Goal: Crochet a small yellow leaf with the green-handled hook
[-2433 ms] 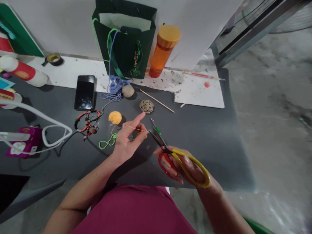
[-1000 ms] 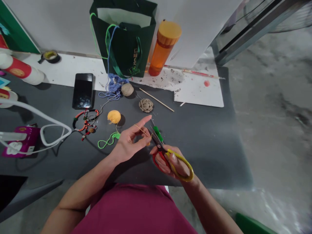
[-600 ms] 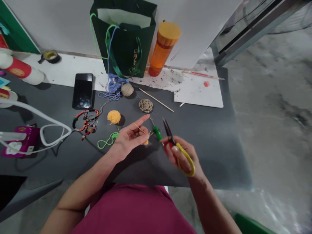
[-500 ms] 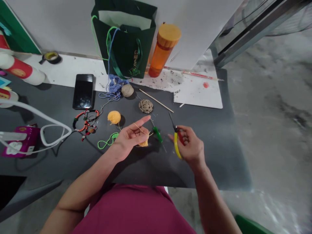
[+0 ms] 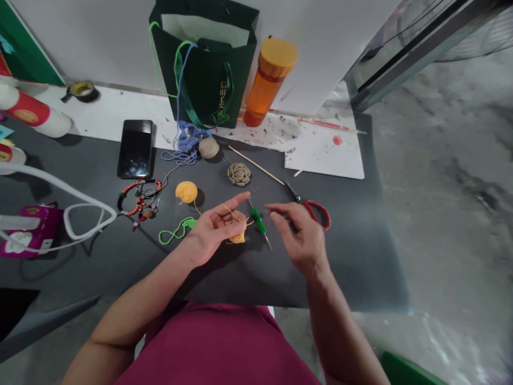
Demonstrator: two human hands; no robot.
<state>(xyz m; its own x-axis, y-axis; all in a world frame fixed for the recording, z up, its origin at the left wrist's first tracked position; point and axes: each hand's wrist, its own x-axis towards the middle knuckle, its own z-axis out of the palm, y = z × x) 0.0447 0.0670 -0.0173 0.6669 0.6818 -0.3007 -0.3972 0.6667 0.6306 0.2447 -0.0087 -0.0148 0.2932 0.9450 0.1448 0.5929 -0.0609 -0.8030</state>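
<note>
My left hand (image 5: 219, 229) pinches a small piece of yellow crochet (image 5: 238, 236) between thumb and fingers, with yellow yarn running over the raised index finger. A yellow yarn ball (image 5: 186, 192) sits beyond that wrist. My right hand (image 5: 298, 232) hovers over the table with thumb and index finger apart and nothing visible in it; its other fingers are partly hidden. Scissors (image 5: 318, 215) with red and dark parts showing lie just behind the right hand. Between the two hands rests a crochet hook with a green handle (image 5: 258, 220).
A brown yarn rosette (image 5: 239, 174), a thin stick (image 5: 256, 164) and a grey-brown yarn ball (image 5: 209, 148) lie farther back. Green yarn (image 5: 176, 231), a beaded bracelet (image 5: 140, 200) and a phone (image 5: 135, 148) are on the left. A dark paper bag (image 5: 204, 69) and an orange bottle (image 5: 271, 80) stand behind.
My right hand has let go of the scissors, which now lie on the table, and has moved left towards the crochet hook. My left hand stays nearly still with the yellow crochet.
</note>
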